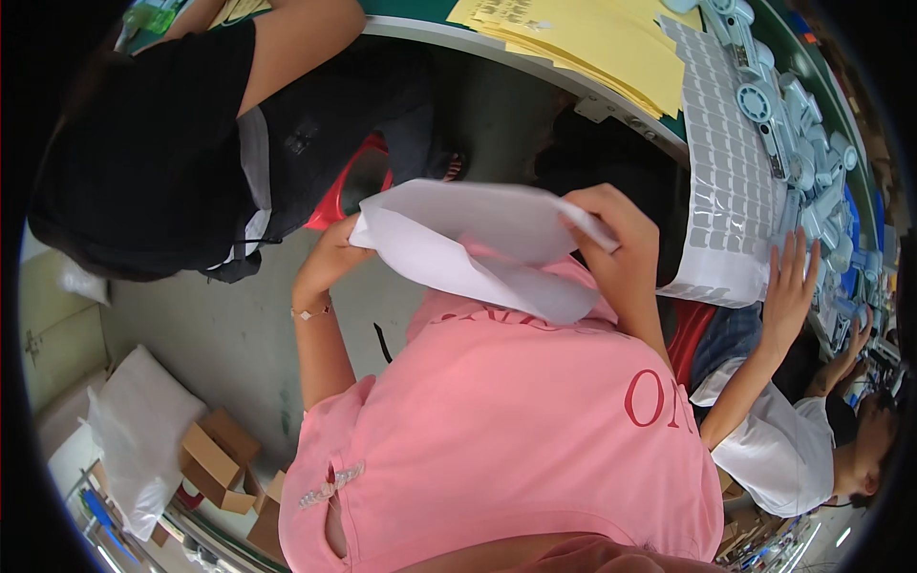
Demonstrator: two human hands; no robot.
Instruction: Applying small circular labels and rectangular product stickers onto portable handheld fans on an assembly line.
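Observation:
A curled white sheet (458, 229), paper-like and bent into an open loop, is held up in front of my pink shirt. My left hand (336, 250) pinches its left end between thumb and fingers. At the opposite end my right hand (619, 234) grips the sheet's edge, slightly blurred. The sheet's lower flap sags toward my chest, and pink shows faintly at its middle. Beyond my hands, a stack of yellow sheets (592, 48) lies on the green table. To its right a sheet of grey stickers (731, 181) hangs over the table's edge.
Many light-blue plastic parts (812, 143) pile up at the right. A co-worker's hand (791, 277) rests beside the sticker sheet. Another person in black (153, 162) sits at the left. Cardboard boxes (218, 458) and a white plastic bag (143, 420) stand on the floor.

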